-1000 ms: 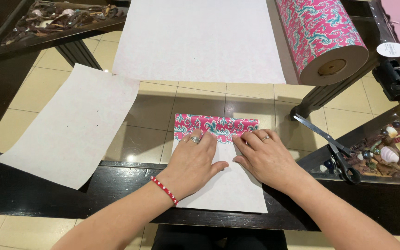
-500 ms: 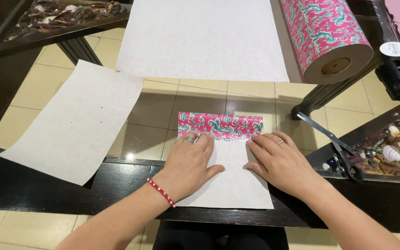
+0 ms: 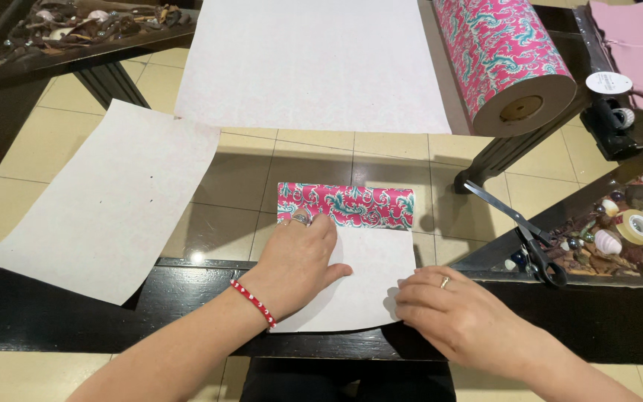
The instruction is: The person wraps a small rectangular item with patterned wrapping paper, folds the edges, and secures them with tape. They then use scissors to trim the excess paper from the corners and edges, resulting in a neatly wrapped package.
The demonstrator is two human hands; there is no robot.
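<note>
A small sheet of wrapping paper (image 3: pixel 370 272) lies white side up on the glass table, its far edge folded over into a pink and teal patterned strip (image 3: pixel 347 205). My left hand (image 3: pixel 295 264), with rings and a red bead bracelet, presses flat on the sheet just below the fold. My right hand (image 3: pixel 452 316) rests at the sheet's near right corner, fingertips touching its edge.
A large roll of pink patterned paper (image 3: pixel 504 59) lies at the back right, its white sheet (image 3: pixel 310 63) spread out. A loose white sheet (image 3: pixel 109 201) lies at left. Scissors (image 3: pixel 526 234), a tape roll (image 3: pixel 640 225) and shells sit at right.
My right hand has slid from the fold back toward me to the sheet's near right corner. My left hand stays pressed on the paper.
</note>
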